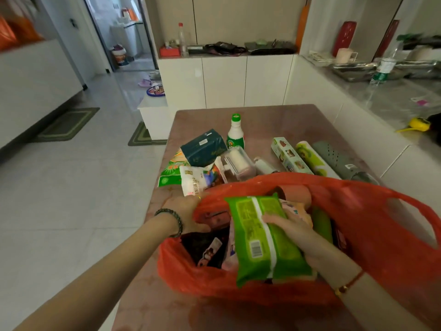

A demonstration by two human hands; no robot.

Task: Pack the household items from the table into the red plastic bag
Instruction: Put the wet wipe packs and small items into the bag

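Head view: right hand (290,225) w/ fingers clamped on green wipes pack (265,237), held over open mouth of red plastic bag (372,225). Left hand (188,215) pinches bag's left rim, fingers closed on the film. Bag sits at table (298,120) near edge, already fairly full. Risks: pack lands flat across the contents and blocks the opening; rim slips and the mouth collapses. White bottle (235,134), foil box (290,156), tissue pack (204,148) not yet packed.

The left hand (185,211) grips the rim of the red plastic bag (372,237) near the table (281,118) edge. The right hand (290,226) holds a green pack (260,237) over its open mouth. More items lie farther back.
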